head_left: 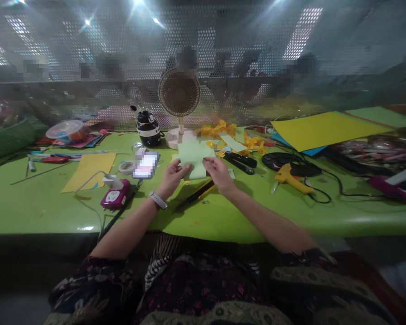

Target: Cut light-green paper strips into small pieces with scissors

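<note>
A piece of light green paper [194, 158] is held up over the table between my two hands. My left hand [175, 175] pinches its lower left side, thumb on the near face. On the right side, my right hand [219, 174] grips the sheet between thumb and fingers. Below the paper lies a dark tool with a yellow strip [200, 193], perhaps a cutter, partly hidden by my right hand. A black stapler [240, 161] rests just beyond my right hand. Behind the paper are crumpled yellow-orange paper pieces [219, 129] and pale green strips [232, 142].
A small fan [180, 95] and a dark bottle [149, 130] stand at the back. Left are a phone [146, 165], a tape roll [126, 167], a purple power socket [115, 196] and yellow paper [91, 170]. Right lie a yellow glue gun [294, 180] with its cord and large yellow sheets [328, 128].
</note>
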